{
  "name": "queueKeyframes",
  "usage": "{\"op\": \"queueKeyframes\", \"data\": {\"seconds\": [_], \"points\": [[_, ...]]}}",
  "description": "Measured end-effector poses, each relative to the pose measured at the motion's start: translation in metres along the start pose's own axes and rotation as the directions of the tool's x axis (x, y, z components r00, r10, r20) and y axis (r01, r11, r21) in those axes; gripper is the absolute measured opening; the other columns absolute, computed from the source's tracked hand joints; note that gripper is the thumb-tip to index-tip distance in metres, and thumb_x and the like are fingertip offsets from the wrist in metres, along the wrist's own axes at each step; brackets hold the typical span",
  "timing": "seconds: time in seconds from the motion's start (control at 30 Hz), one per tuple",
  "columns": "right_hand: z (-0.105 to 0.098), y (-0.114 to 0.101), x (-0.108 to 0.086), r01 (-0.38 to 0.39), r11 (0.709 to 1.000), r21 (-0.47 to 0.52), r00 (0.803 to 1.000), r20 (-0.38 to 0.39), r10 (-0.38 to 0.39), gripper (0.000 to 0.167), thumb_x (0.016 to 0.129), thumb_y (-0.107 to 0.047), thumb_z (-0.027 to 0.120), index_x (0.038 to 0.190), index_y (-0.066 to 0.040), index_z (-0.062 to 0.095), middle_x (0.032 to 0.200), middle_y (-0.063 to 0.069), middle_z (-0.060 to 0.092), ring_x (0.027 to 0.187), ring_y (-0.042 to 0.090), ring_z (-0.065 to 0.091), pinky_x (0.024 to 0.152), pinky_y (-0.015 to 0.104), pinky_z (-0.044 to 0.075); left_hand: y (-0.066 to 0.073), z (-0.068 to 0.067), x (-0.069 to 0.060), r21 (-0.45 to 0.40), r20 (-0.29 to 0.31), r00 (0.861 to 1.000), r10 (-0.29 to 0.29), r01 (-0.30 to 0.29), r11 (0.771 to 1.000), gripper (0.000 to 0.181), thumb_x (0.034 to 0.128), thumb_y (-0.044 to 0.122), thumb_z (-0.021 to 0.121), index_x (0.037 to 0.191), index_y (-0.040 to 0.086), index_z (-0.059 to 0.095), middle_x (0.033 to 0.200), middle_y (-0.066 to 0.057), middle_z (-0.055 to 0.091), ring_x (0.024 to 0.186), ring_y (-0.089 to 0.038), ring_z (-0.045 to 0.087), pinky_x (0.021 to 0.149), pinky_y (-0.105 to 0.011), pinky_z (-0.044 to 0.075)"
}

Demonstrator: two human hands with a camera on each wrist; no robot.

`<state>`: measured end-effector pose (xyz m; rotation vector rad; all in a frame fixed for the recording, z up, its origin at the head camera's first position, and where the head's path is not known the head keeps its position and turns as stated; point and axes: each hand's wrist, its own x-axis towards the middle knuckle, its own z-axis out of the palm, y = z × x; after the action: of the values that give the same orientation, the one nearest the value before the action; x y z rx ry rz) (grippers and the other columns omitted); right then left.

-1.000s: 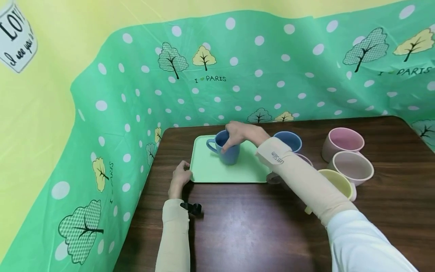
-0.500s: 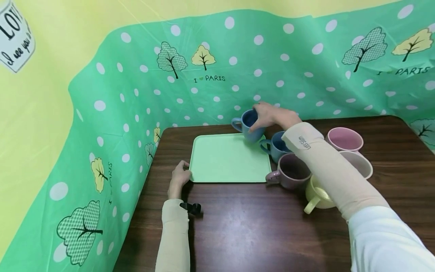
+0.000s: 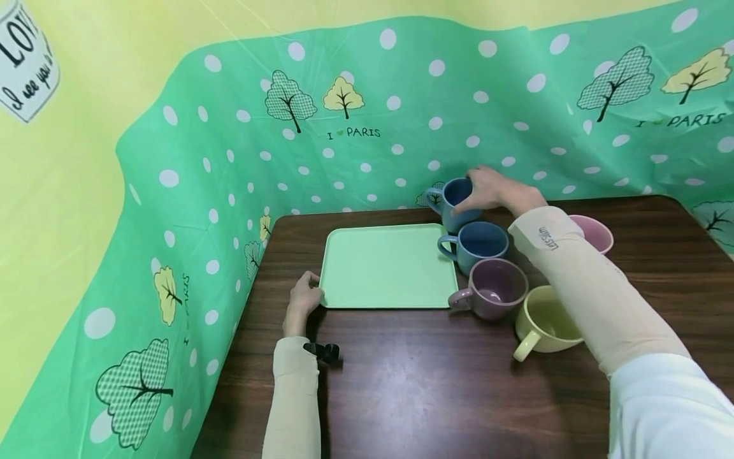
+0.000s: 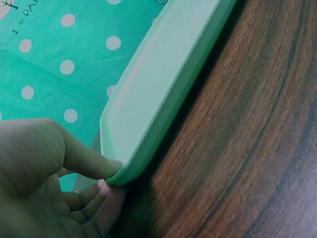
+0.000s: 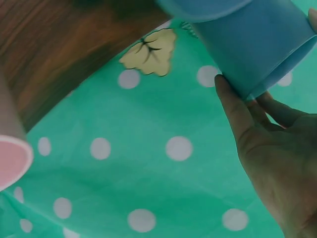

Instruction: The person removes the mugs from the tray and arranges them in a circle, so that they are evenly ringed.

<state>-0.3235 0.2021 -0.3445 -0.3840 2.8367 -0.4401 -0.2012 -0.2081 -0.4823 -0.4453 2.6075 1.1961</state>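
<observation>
My right hand (image 3: 487, 188) grips a blue mug (image 3: 450, 210) by its rim, thumb on the near wall, at the table's back edge behind the tray's right corner. The right wrist view shows the fingers spread round the wall of this blue mug (image 5: 255, 47). Just in front stands a second blue mug (image 3: 478, 245), its handle to the left. At the tray's near left corner, my left hand (image 3: 306, 296) pinches the rim of the light green tray (image 3: 390, 268). In the left wrist view the thumb lies on top of the tray corner (image 4: 128, 171).
A purple mug (image 3: 494, 293) and a yellow mug (image 3: 547, 325) stand right of the tray, handles toward the front left. Behind my right forearm a pink mug (image 3: 596, 233) is partly hidden. A green polka-dot cloth (image 3: 367, 115) hangs behind the dark wooden table (image 3: 390, 382).
The right hand has carried the blue mug from over the tray rightward and back, behind the second blue mug. The tray surface is now bare. My left hand stays at its corner.
</observation>
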Motion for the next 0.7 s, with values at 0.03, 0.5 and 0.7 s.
{"op": "queueKeyframes", "data": {"seconds": [0.03, 0.5, 0.7], "points": [[0.0, 0.003, -0.001, -0.002, 1.0, 0.002, 1.0, -0.006, 0.002, 0.094, 0.075, -0.048, 0.074, 0.135, 0.012, 0.034, 0.126, 0.028, 0.042, 0.108, 0.038, 0.043, 0.094, 0.053, 0.039, 0.0, 0.0, 0.0, -0.002, 0.002, 1.0, -0.003, 0.003, 1.0, 0.037, 0.0849, 0.003, 0.044, 0.119, 0.013, 0.054, 0.101, -0.014, 0.058, 0.074, -0.024, 0.048, 0.06, -0.031, 0.037], [-0.003, 0.042, -0.017, -0.077, 0.997, 0.003, 0.997, -0.025, 0.077, 0.066, 0.073, -0.051, 0.074, 0.096, 0.004, 0.046, 0.084, 0.015, 0.046, 0.078, 0.03, 0.045, 0.063, 0.035, 0.036, -0.001, 0.001, 0.002, 0.006, 0.002, 1.0, -0.01, 0.01, 1.0, 0.037, 0.0856, 0.004, 0.044, 0.119, 0.014, 0.053, 0.101, -0.013, 0.056, 0.069, -0.023, 0.045, 0.059, -0.031, 0.036], [-0.002, 0.052, -0.024, -0.13, 0.991, -0.008, 0.991, 0.016, 0.131, 0.066, 0.075, -0.054, 0.07, 0.095, 0.004, 0.047, 0.085, 0.017, 0.047, 0.079, 0.031, 0.046, 0.063, 0.036, 0.037, -0.001, 0.001, 0.002, 0.005, 0.0, 1.0, -0.003, 0.003, 1.0, 0.038, 0.0852, 0.004, 0.044, 0.12, 0.014, 0.053, 0.102, -0.014, 0.057, 0.07, -0.023, 0.046, 0.059, -0.031, 0.036]]}}
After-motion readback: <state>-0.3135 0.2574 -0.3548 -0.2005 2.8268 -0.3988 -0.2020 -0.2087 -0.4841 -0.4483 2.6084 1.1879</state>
